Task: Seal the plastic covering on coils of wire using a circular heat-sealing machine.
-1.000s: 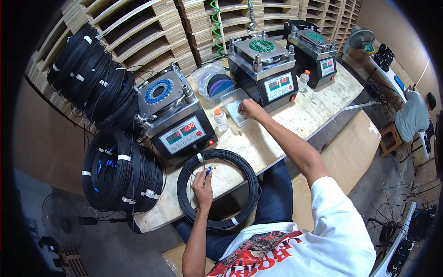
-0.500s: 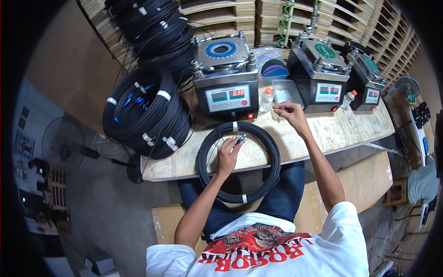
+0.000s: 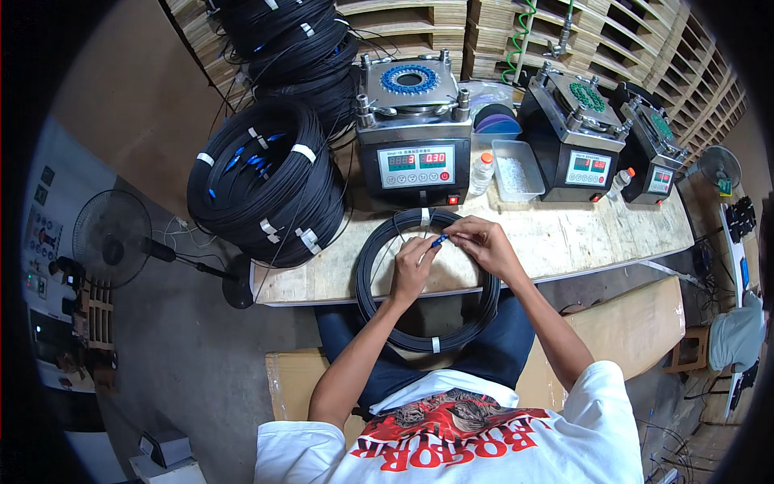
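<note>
A coil of black cable (image 3: pixel 366 282), bound with white tape bands, rests partly on the table edge and partly over my lap. My left hand (image 3: pixel 409 273) is above the coil's open middle, its fingers closed around a blue connector (image 3: pixel 439 240) on a cable end. From the right, my right hand (image 3: pixel 488 250) meets the connector's tip with thumb and fingers pinched together. Whatever lies between those right fingertips is too small or hidden to make out.
Behind the coil stands a black machine (image 3: pixel 415 165) with a blue ring of connectors on its plate. A bottle with an orange cap (image 3: pixel 481 173) and a clear plastic tub (image 3: pixel 528 194) are beside it. Stacked cable coils (image 3: pixel 274 202) fill the table's left; two similar machines stand right.
My right hand has come left from in front of the plastic tub to the connector. My left hand, still holding the connector, has shifted slightly right. The head view has shifted a little.
</note>
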A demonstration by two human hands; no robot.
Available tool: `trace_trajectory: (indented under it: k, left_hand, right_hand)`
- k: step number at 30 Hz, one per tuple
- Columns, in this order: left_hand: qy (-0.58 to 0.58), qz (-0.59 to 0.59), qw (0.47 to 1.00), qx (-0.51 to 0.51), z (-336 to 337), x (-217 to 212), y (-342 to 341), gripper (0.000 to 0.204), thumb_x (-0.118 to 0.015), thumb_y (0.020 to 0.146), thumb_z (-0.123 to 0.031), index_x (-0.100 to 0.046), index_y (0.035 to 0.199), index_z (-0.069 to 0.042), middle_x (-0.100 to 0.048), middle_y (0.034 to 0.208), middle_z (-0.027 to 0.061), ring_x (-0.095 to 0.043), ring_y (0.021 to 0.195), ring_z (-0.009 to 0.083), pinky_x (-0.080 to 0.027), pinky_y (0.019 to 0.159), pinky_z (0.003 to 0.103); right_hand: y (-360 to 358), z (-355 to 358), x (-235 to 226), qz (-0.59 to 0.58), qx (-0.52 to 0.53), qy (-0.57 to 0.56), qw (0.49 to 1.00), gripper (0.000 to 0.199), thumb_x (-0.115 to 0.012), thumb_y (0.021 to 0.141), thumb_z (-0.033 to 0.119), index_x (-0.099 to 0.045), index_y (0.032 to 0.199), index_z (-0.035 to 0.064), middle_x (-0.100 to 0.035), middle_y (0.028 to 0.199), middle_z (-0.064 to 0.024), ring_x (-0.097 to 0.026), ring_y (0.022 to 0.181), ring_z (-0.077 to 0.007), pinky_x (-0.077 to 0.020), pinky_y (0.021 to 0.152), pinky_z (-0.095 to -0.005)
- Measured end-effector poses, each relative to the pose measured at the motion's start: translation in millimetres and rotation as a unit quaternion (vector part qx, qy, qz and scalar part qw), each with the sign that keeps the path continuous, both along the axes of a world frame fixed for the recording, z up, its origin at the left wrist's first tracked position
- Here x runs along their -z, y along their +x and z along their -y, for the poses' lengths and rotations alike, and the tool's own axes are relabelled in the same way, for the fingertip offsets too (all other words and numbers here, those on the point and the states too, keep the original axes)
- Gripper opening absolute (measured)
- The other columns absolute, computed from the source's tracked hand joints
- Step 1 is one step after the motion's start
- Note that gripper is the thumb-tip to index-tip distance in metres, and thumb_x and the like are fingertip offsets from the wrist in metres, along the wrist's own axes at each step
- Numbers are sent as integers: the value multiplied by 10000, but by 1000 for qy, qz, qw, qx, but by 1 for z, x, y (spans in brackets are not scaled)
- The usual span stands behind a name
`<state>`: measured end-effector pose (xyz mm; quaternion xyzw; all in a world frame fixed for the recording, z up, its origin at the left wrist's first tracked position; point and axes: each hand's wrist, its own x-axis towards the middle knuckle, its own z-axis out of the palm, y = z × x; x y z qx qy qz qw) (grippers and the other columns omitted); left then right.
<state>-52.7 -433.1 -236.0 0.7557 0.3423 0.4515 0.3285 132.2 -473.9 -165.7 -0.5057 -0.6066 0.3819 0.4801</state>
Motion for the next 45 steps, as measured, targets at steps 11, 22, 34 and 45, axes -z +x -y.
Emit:
trace_trajectory:
  k: [11,22,34,45]
  left_hand:
    - [12,-7,1000,-4,0,-2,-2,207,-657,916,-77,-695,1102,8,-643,874,163,-626,825,333,-480,724,389]
    - [28,-24,999,3,-1,0,-4,220,-656,915,-72,-699,1119,-3,-651,891,148,-631,841,320,-486,741,387]
    - [35,-14,999,6,-1,4,-2,226,-661,909,-62,-700,1123,-2,-648,869,145,-615,801,306,-479,718,389]
    - [-4,4,1000,13,-2,2,0,234,-661,896,-21,-691,1124,25,-652,881,149,-629,812,295,-486,715,368]
  right_hand:
    - [-16,7,22,-101,84,-47,990,138,-723,874,-20,-720,1009,-48,-704,989,-69,-639,833,-80,-516,743,-215]
    - [-14,4,26,-53,82,5,995,100,-734,867,-12,-732,962,-43,-643,985,-50,-562,799,-61,-454,696,-205]
    - [-13,9,15,10,76,-22,997,77,-713,874,-31,-718,949,-44,-672,909,-47,-600,810,-62,-476,708,-203]
    - [-11,3,32,-38,66,17,997,99,-711,862,-38,-720,958,-58,-671,893,-62,-624,844,-112,-505,750,-248]
